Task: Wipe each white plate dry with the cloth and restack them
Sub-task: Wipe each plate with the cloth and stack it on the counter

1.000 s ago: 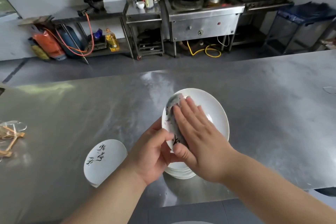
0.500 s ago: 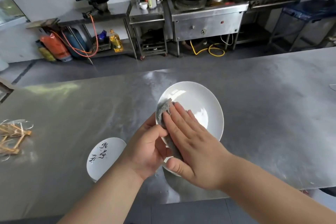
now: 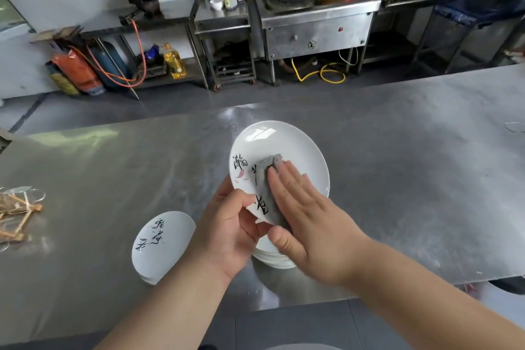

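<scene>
The left hand [image 3: 230,224] grips the near rim of a white plate [image 3: 284,142], tilting it above a stack of plates [image 3: 274,260] on the steel surface [image 3: 397,179]. The right hand [image 3: 306,216], fingers straight, presses a grey cloth [image 3: 268,176] against the plate's face. A lettered plate [image 3: 163,244] lies to the left.

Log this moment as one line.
phase: wiping | left hand: grips plate rim | right hand: presses cloth on plate | table: plate stack under hands
</scene>
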Action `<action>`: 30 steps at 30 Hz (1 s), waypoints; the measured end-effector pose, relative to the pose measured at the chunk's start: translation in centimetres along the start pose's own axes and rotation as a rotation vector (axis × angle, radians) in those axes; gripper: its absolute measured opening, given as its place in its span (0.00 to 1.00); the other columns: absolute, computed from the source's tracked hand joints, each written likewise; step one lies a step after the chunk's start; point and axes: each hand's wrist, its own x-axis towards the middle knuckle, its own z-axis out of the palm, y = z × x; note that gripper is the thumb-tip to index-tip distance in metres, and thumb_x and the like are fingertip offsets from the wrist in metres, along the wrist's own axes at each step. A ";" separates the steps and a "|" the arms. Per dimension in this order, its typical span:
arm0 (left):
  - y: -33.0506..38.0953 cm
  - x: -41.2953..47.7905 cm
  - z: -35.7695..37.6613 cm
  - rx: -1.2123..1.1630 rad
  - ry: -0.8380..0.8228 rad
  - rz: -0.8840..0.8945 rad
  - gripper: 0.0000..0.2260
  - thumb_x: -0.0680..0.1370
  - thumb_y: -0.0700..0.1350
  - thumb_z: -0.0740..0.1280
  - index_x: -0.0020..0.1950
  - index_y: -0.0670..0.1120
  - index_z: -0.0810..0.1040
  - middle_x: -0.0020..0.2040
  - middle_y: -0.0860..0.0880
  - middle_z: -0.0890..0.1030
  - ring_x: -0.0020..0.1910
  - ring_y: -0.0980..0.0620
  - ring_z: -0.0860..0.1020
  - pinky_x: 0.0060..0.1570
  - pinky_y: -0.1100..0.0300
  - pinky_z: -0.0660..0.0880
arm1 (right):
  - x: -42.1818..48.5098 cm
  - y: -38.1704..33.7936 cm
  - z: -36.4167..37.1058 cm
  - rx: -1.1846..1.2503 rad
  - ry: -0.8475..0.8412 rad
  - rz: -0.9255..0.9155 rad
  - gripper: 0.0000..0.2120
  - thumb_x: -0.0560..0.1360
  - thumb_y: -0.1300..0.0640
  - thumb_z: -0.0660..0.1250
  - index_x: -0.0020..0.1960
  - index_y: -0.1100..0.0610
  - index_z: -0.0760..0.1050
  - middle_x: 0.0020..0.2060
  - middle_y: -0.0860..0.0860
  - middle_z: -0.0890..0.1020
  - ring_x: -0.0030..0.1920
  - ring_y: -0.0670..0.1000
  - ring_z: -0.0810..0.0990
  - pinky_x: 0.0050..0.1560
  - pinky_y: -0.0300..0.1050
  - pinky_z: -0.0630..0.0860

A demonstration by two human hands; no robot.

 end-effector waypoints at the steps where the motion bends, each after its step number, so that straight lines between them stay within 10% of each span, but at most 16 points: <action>1: 0.1 0.0 -0.2 -0.004 0.018 0.005 0.23 0.74 0.36 0.63 0.68 0.48 0.83 0.65 0.40 0.84 0.61 0.40 0.85 0.45 0.46 0.84 | 0.3 0.9 -0.5 -0.050 -0.007 0.046 0.51 0.72 0.25 0.25 0.83 0.60 0.34 0.83 0.56 0.35 0.82 0.53 0.31 0.82 0.52 0.39; 5: 0.2 0.1 -0.3 -0.010 0.013 0.014 0.23 0.76 0.36 0.63 0.70 0.49 0.81 0.67 0.40 0.83 0.62 0.39 0.84 0.49 0.42 0.83 | 0.8 2.5 -1.5 -0.091 -0.039 0.165 0.52 0.71 0.25 0.24 0.83 0.59 0.33 0.83 0.56 0.35 0.82 0.54 0.30 0.82 0.53 0.36; 9: 0.3 0.5 0.3 0.019 0.060 -0.048 0.26 0.75 0.39 0.64 0.74 0.45 0.77 0.69 0.37 0.81 0.67 0.39 0.82 0.58 0.41 0.81 | -0.3 -0.2 0.7 0.135 0.016 -0.116 0.48 0.77 0.25 0.32 0.84 0.59 0.42 0.84 0.57 0.42 0.84 0.53 0.37 0.83 0.55 0.43; 15: 2.1 -0.5 -0.8 0.219 -0.115 -0.180 0.23 0.73 0.38 0.66 0.69 0.48 0.82 0.63 0.37 0.84 0.55 0.40 0.85 0.49 0.38 0.84 | 1.2 2.0 -1.6 0.047 0.042 0.014 0.54 0.70 0.24 0.23 0.83 0.61 0.37 0.82 0.56 0.35 0.82 0.52 0.31 0.82 0.53 0.40; 23: 4.2 -0.8 -1.7 0.125 -0.105 -0.169 0.23 0.70 0.34 0.63 0.62 0.45 0.86 0.58 0.38 0.86 0.51 0.43 0.87 0.40 0.44 0.84 | 0.1 -0.8 -0.4 0.060 0.130 -0.376 0.46 0.79 0.29 0.42 0.83 0.63 0.52 0.84 0.58 0.53 0.84 0.56 0.47 0.82 0.62 0.53; 30: 4.1 -1.4 -0.9 0.315 -0.130 -0.267 0.21 0.69 0.36 0.63 0.58 0.49 0.86 0.51 0.38 0.84 0.44 0.43 0.85 0.39 0.46 0.83 | 1.7 -0.3 -0.8 -0.007 0.205 -0.268 0.45 0.80 0.30 0.39 0.83 0.63 0.50 0.84 0.59 0.48 0.84 0.58 0.43 0.82 0.62 0.50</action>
